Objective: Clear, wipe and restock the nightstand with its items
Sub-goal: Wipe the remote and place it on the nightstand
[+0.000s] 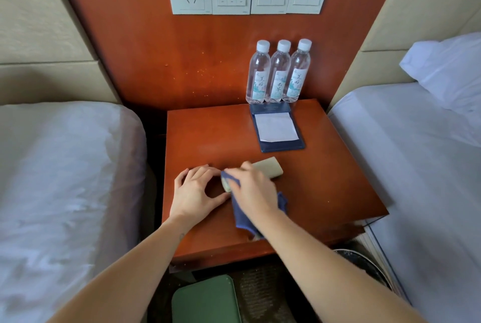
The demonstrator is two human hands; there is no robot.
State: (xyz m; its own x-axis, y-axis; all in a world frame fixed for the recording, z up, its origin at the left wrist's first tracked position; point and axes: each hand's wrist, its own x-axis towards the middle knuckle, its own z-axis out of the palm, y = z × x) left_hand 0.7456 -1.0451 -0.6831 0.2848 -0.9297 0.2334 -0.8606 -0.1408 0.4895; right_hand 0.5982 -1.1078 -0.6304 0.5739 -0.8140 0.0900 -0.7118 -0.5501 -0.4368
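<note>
Head view: nightstand (325, 179) top w/ 3 water bottles (279, 72) upright in a row at rear right, touching each other, against back panel. Blue notepad folder (277, 128) lies flat just in front of them. Beige remote (268, 167) lies flat at front centre, angled; near end hidden under hands.

L hand (194, 192): half-closed, thumb + fingers curled at the remote's near end, steadying it; palm off the wood. R hand (253, 191): closed over blue cloth (243, 214), pressing it onto remote; cloth tail hangs toward front edge. Motion blur on R fingers.

Judgement: step = wiping the remote; bottles + folder look restocked already, so task seems late-stage.

Handling notes:
- remote: light, rigid plastic, smooth, prob. slides on glossy top → pinch long sides near mid-length, not the ends.
- cloth: soft, limp, bunches; hold wadded in palm.
- bottles: full, heavier, squashy walls, tip easily; take at label waist.
- folder: thin, flat; lift by an edge.
</note>
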